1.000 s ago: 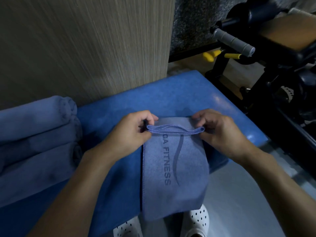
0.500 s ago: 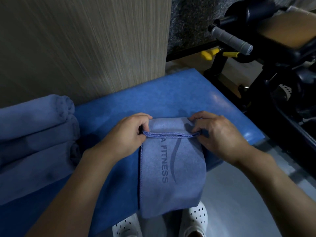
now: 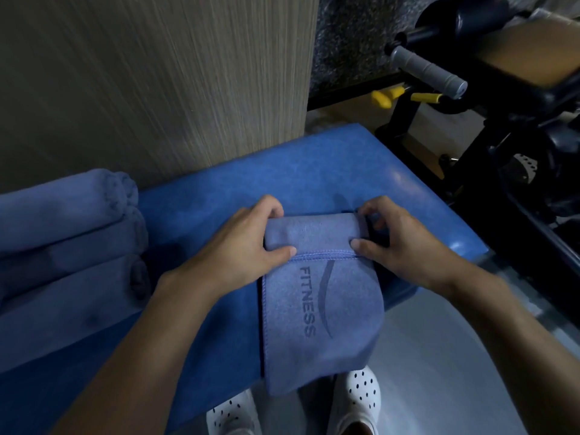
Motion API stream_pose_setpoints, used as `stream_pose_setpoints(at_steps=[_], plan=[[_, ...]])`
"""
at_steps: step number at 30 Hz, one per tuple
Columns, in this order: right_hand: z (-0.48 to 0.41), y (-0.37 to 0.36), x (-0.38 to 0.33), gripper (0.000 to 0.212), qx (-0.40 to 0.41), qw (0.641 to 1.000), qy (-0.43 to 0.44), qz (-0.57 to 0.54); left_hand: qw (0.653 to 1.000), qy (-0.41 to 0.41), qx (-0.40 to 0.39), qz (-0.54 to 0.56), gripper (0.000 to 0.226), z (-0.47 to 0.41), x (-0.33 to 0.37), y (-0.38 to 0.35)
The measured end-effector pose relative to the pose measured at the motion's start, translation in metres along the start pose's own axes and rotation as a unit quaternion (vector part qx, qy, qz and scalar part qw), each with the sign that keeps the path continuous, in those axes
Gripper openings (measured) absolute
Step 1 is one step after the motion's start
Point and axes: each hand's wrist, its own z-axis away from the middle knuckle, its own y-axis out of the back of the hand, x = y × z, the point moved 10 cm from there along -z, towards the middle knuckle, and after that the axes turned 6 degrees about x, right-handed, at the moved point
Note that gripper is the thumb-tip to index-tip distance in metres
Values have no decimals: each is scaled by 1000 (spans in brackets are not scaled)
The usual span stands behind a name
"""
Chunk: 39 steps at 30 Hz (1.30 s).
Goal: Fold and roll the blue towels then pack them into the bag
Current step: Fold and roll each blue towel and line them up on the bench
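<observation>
Whereas a second earlier only its hem was turned, I found the FITNESS towel (image 3: 320,309) on the blue bench (image 3: 314,171) rolled thicker, left hand (image 3: 248,243) and right hand (image 3: 405,246) each curled round one end, so rolling was under way.

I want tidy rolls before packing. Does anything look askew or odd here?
Nothing stands out. The left hand and right hand grip the towel, its roll square on the bench, its tail hanging straight off the edge.

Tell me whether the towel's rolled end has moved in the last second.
Yes. The rolled end has advanced toward the near edge of the bench, covering the letters before FITNESS.
</observation>
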Motion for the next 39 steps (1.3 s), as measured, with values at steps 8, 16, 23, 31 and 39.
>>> stream_pose_setpoints(at_steps=[8, 16, 23, 31, 39], plan=[[-2, 0, -5, 52, -24, 998, -20, 53, 996, 73, -40, -23, 56, -3, -14, 0], [-9, 21, -24, 45, 114, 993, 5, 39, 992, 30, 60, 104, 56, -8, -1, 18], [0, 17, -40, 39, 84, 988, 86, 94, 997, -50, 32, 55, 40, -2, 19, 20], [14, 16, -33, 43, 35, 997, 64, 20, 993, -36, -16, 114, 22, 3, 19, 7], [16, 9, -25, 44, -34, 998, 26, 39, 995, 15, -102, 10, 61, 7, 2, -7]])
